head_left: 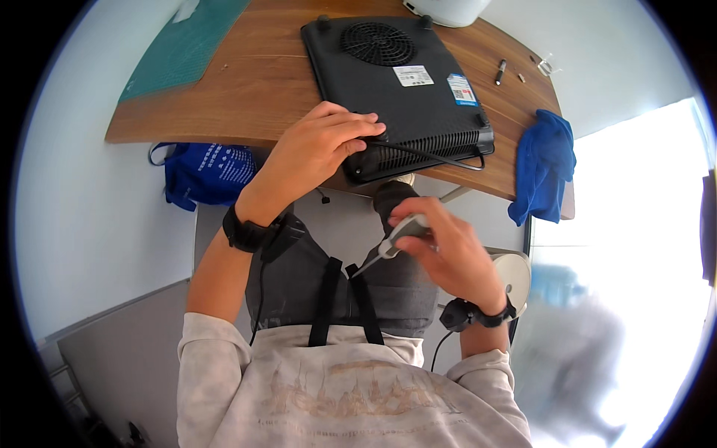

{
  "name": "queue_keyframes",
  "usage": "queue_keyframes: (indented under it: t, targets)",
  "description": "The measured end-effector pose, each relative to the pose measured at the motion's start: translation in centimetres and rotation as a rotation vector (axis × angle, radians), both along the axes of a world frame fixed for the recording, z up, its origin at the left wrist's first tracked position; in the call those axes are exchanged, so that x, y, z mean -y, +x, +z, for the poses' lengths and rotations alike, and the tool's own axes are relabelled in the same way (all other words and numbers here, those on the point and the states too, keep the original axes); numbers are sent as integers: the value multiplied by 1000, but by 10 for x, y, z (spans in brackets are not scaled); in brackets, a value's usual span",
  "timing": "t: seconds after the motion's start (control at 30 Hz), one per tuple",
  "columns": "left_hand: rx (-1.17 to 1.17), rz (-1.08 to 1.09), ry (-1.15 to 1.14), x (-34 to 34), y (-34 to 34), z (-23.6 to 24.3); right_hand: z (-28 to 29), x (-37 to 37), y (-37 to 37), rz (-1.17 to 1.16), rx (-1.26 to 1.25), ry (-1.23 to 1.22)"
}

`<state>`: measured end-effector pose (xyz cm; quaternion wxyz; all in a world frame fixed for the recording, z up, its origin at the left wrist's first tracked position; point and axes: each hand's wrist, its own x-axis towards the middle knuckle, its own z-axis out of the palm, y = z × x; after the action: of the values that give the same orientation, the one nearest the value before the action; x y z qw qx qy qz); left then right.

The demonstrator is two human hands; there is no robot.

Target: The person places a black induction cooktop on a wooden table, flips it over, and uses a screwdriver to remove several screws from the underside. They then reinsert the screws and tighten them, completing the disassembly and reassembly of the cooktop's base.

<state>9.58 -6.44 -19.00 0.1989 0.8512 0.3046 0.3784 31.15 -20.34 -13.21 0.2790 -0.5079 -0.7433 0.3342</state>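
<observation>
Stickers (413, 76): two on the black appliance (403, 108), one white, one blue-and-white; print too small
Bag (209, 173): one, blue, white writing
Appliance: one, underside up, at the table (269, 75) edge
Left hand (317, 145): on the appliance; cannot tell whether pinching
Right hand (444, 243): curled around one screwdriver (409, 226)

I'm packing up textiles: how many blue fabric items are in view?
2: a blue bag at left, below the table, and a blue cloth draped over the table's right edge. More may be hidden underneath.
</observation>
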Motion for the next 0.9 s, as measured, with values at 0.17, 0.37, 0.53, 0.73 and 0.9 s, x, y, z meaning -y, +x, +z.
queue_keyframes:
  t: [0.17,0.37,0.53,0.73,0.9]
  targets:
    - [-41,-48,-17,-1,-10,-2,27,7,0,-242,-6,230]
    - [-64,-102,-41,-5,-12,-2,27,-4,5,-253,-273,510]
    - [-40,-109,-102,-3,-13,-1,20,-11,6,-152,-104,574]
    - [-34,-105,-73,-2,-12,-2,22,-11,1,17,-77,606]
    - [-51,-90,-38,-2,-13,-3,29,-8,-2,99,30,575]
